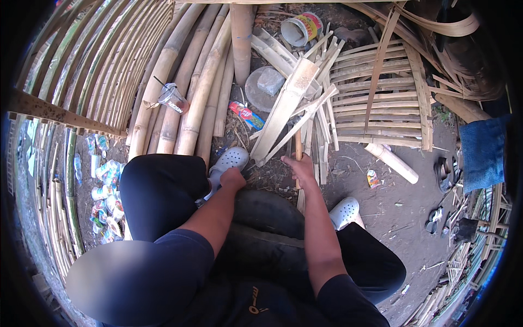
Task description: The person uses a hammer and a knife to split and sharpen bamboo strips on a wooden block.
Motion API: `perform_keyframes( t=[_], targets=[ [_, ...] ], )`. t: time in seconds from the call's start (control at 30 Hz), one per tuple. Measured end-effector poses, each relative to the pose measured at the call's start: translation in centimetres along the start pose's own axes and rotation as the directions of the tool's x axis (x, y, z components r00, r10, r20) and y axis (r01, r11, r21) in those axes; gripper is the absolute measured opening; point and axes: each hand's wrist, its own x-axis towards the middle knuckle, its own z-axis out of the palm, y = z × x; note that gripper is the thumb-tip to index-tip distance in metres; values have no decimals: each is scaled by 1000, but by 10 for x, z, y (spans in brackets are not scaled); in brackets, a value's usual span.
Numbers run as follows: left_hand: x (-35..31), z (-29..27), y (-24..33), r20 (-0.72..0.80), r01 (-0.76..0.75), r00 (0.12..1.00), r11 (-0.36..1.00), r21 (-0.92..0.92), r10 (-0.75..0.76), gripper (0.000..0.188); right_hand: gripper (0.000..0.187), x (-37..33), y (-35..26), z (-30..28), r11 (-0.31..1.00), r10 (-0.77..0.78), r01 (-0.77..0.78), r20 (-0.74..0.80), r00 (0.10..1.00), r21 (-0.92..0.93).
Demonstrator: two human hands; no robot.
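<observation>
My right hand (pixel 302 170) is closed around a slim brown wooden stick (pixel 298 143) that stands up from the fist. Whether the stick is a tool's handle, I cannot make out. Beside it, split bamboo pieces (pixel 291 101) lie in a loose heap, their near ends close to my hand. My left hand (pixel 232 177) hangs low next to my left foot, by a pale grey clog (pixel 231 158). Its fingers are mostly hidden from view, so their pose is unclear. Dark tyre-like rubber (pixel 267 210) lies between my legs.
Thick bamboo poles (pixel 188 95) lie at left, with a plastic cup (pixel 173 99) on them. A slatted bamboo panel (pixel 381 92) is at right. Beyond the heap are a bucket (pixel 301 29) and a stone block (pixel 271 82). Litter (pixel 109 191) covers ground at left; sandals (pixel 434 219) lie right.
</observation>
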Motion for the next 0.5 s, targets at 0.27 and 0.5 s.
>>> perform_keyframes(
  t=[0.27,0.5],
  targets=[
    [11,5,0,-14,1,1000,1000,-19,-1,40,38,17,-65,7,850,3,53,-105,994,525],
    [8,-3,1,60,11,998,1000,-24,-10,42,32,25,-60,18,872,43,67,-213,976,486]
  ],
)
